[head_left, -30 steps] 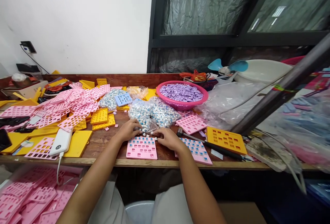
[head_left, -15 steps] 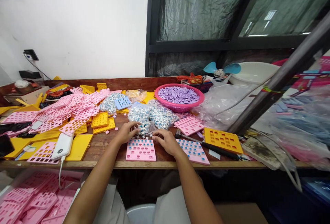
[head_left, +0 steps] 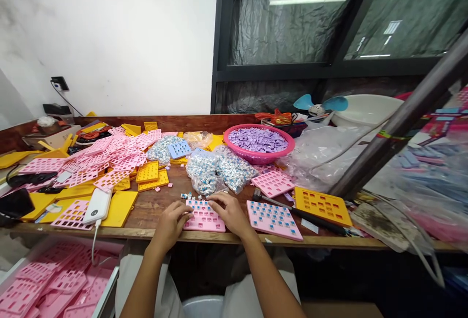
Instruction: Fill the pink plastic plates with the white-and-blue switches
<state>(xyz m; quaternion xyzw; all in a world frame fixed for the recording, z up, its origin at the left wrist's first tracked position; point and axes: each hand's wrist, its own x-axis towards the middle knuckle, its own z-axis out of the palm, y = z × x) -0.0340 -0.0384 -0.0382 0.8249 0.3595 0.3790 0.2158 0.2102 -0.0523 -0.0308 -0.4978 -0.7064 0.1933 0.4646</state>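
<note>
A pink plate with square holes [head_left: 204, 224] lies at the table's front edge, its upper rows filled with small blue-and-white pieces [head_left: 199, 205]. My left hand [head_left: 171, 221] is at the plate's left edge, thumb and fingers drawn together; anything between them is too small to make out. Over the plate's upper right side, my right hand [head_left: 231, 212] has its fingers curled and thumb tip near the top row; what they hold, if anything, is hidden. Loose blue-and-white pieces lie just behind the plate, before two clear bags [head_left: 202, 171] full of them.
Right of my hands lies a second pink plate [head_left: 274, 219] set with blue pieces, then a black-handled hammer [head_left: 318, 219] and a yellow plate [head_left: 321, 206]. Behind stands a pink basket [head_left: 256, 156] of purple pieces. Pink and yellow plates and a white power bank [head_left: 98, 207] crowd the left.
My left hand has come from the loose pieces by the bags down to the plate's left edge. My right hand has shifted onto the plate's upper right. The view has tilted slightly.
</note>
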